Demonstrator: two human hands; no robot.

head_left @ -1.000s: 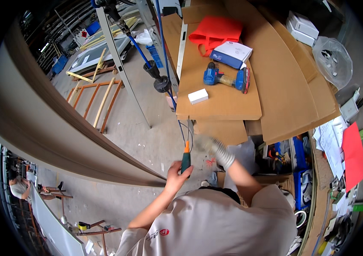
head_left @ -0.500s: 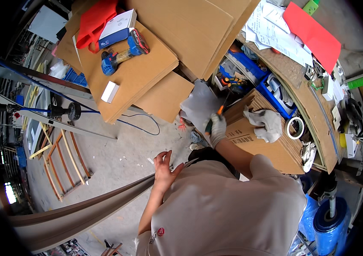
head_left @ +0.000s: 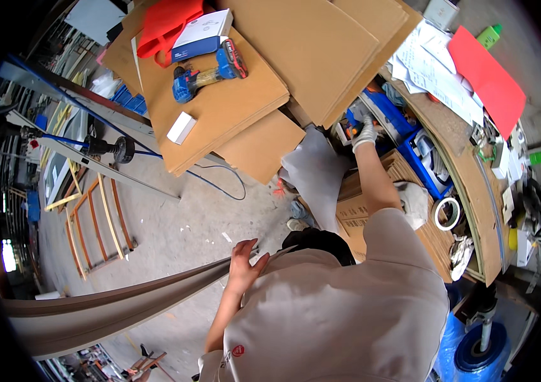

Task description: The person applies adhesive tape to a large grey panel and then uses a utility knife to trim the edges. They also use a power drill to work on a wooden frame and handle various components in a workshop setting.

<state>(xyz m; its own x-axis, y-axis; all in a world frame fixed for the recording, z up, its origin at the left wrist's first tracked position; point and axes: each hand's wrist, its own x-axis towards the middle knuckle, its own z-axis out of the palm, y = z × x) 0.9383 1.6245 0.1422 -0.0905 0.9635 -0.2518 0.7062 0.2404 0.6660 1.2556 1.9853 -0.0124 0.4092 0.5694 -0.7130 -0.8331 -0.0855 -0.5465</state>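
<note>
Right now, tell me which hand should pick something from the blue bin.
Right. The gloved right hand is at the blue bin under the bench edge, while the bare left hand rests on the long grey strip, far from it.

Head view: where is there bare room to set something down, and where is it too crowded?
Free: the top brown board, bare across its middle, and the lower board between the blue drill and the small white box. The concrete floor beside the wooden frame is open. Crowded: the bench by the gloved right hand.
</note>
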